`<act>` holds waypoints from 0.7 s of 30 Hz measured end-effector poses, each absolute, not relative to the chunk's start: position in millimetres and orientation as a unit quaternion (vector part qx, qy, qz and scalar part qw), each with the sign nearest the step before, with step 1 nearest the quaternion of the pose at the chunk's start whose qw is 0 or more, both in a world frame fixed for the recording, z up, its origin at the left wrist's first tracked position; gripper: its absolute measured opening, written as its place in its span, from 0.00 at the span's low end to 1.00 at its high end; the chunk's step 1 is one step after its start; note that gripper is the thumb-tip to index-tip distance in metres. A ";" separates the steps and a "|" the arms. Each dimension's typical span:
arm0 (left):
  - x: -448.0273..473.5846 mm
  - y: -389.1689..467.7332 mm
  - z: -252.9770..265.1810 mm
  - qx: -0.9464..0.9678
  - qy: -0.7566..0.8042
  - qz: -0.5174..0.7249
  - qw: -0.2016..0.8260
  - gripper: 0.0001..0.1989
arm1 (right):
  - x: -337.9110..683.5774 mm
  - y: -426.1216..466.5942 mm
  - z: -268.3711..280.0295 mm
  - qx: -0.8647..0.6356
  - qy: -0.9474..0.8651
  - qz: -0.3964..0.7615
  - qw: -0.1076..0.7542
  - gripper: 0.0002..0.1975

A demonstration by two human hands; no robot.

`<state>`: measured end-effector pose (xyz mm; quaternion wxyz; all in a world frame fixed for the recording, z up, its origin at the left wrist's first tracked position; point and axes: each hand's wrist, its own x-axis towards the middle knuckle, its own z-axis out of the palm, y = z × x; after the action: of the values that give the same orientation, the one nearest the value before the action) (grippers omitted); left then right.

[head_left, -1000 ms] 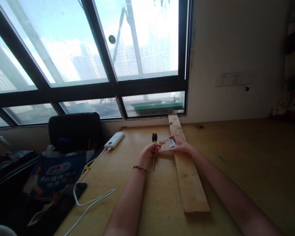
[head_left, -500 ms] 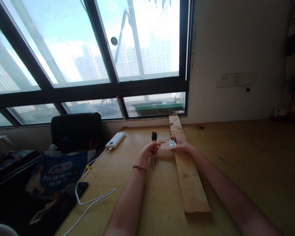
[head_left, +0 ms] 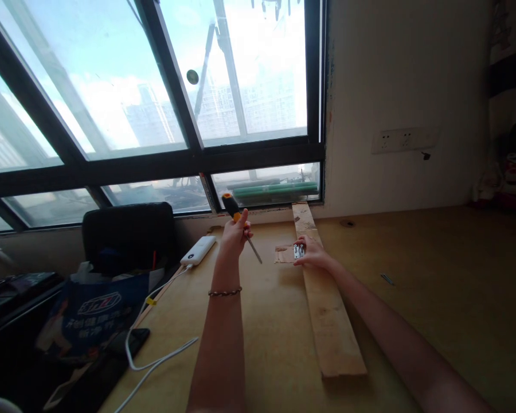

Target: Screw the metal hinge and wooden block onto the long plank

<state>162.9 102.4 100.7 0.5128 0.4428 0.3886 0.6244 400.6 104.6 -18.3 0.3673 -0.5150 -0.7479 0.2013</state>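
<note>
My left hand (head_left: 234,235) is closed round a screwdriver (head_left: 230,205) with a black and yellow handle, raised over the table; its metal shaft slants down to the right. My right hand (head_left: 313,252) grips a metal hinge (head_left: 298,251) between thumb and fingers, at the edge of a long wooden board (head_left: 333,321). A small wood piece (head_left: 284,254) juts out left from under the hinge. Whether the hinge is fastened to either piece of wood I cannot tell.
A few screws (head_left: 387,279) lie on the table (head_left: 434,321) to the right. On the left edge rests a white power bank (head_left: 198,250) with a white cable (head_left: 167,351). Beyond that edge are a black chair (head_left: 129,232) and a blue bag (head_left: 98,310). The window (head_left: 249,74) stands behind.
My left hand has moved up and left, away from the small wood piece, and the screwdriver has tilted from upright. My right hand keeps its hold on the hinge.
</note>
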 end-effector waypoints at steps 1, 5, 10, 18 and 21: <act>170.1 102.1 108.6 0.435 0.362 0.666 0.486 0.20 | 400.7 105.1 -18.8 -0.515 -0.748 0.201 0.368 0.36; 209.6 108.1 113.4 0.435 0.374 0.736 0.359 0.22 | 401.1 106.0 -19.4 -0.514 -0.752 0.194 0.364 0.36; 234.0 122.9 93.6 0.505 0.450 0.685 0.272 0.22 | 400.8 104.8 -17.5 -0.515 -0.755 0.190 0.358 0.36; 230.1 116.4 98.3 0.520 0.442 0.635 0.362 0.19 | 401.5 104.9 -18.8 -0.508 -0.754 0.193 0.369 0.37; 230.8 117.4 96.0 0.521 0.457 0.591 0.412 0.18 | 401.7 105.0 -19.3 -0.507 -0.755 0.186 0.372 0.37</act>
<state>230.8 117.4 96.0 0.4121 0.5212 0.4571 0.5912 401.7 105.0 -19.3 0.3719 -0.5065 -0.7552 0.1864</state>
